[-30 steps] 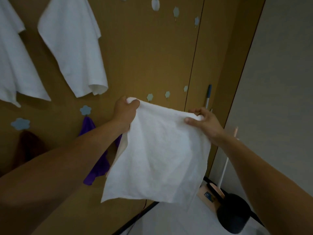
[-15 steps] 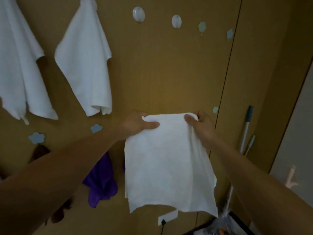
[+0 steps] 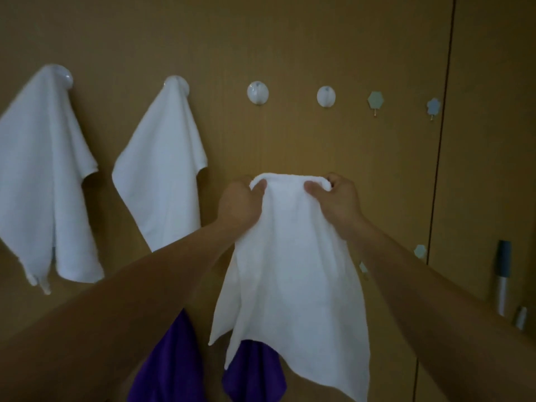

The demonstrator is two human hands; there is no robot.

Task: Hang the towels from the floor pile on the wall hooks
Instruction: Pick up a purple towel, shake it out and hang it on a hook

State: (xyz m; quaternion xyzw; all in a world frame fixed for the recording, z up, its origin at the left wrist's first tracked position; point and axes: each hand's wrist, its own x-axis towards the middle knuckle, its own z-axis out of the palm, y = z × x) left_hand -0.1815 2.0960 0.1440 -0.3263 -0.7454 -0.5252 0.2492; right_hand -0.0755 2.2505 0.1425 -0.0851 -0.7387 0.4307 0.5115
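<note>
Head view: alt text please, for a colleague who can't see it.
Left hand and right hand grip a white towel by its top edge, below two bare round hooks on a brown wall. Two more towels hang to the left; purple cloth hangs lower.

Three white towels [image 3: 293,274], four round white hooks [image 3: 257,93], four small bluish hooks [image 3: 375,100], two pole handles [image 3: 504,281].

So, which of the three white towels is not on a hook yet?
The rightmost towel: left hand and right hand hold its top; the other towels hang on hooks.
</note>
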